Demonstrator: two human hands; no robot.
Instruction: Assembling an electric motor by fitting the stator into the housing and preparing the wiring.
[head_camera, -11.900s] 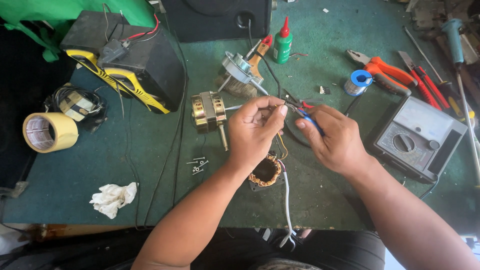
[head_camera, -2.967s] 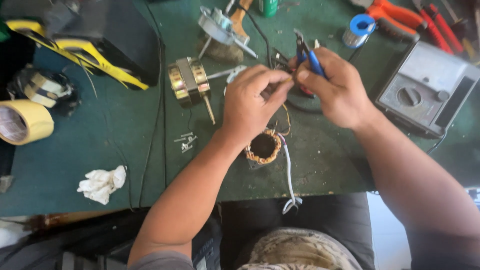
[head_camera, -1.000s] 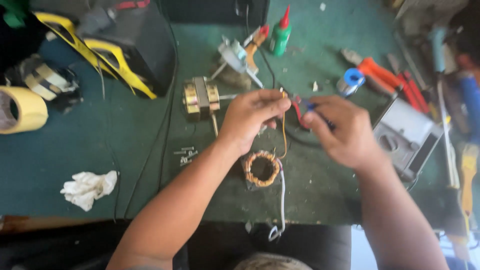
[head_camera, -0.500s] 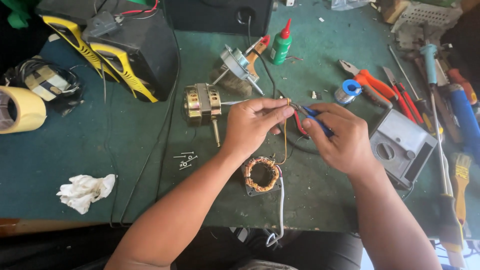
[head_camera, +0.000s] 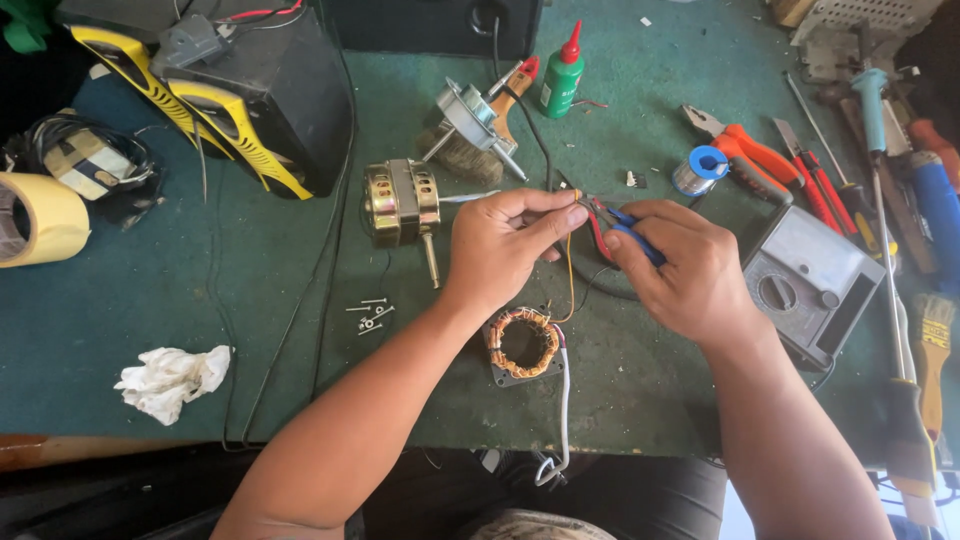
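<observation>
My left hand pinches a thin yellow wire between thumb and forefinger. That wire runs down to a copper-wound motor stator lying on the green bench mat just below my hands. My right hand grips small pliers with blue and red handles, their jaws meeting the wire at my left fingertips. A white cable leads from the stator over the front edge of the bench.
A brass-coloured motor rotor with shaft and loose screws lie left of my hands. A grey meter sits right, with orange pliers, screwdrivers and a solder spool. A yellow-black case, tape roll, crumpled tissue and green bottle lie around.
My hands stay together on the wire and pliers above the stator. The camera view has shifted slightly, showing more of the tools at right.
</observation>
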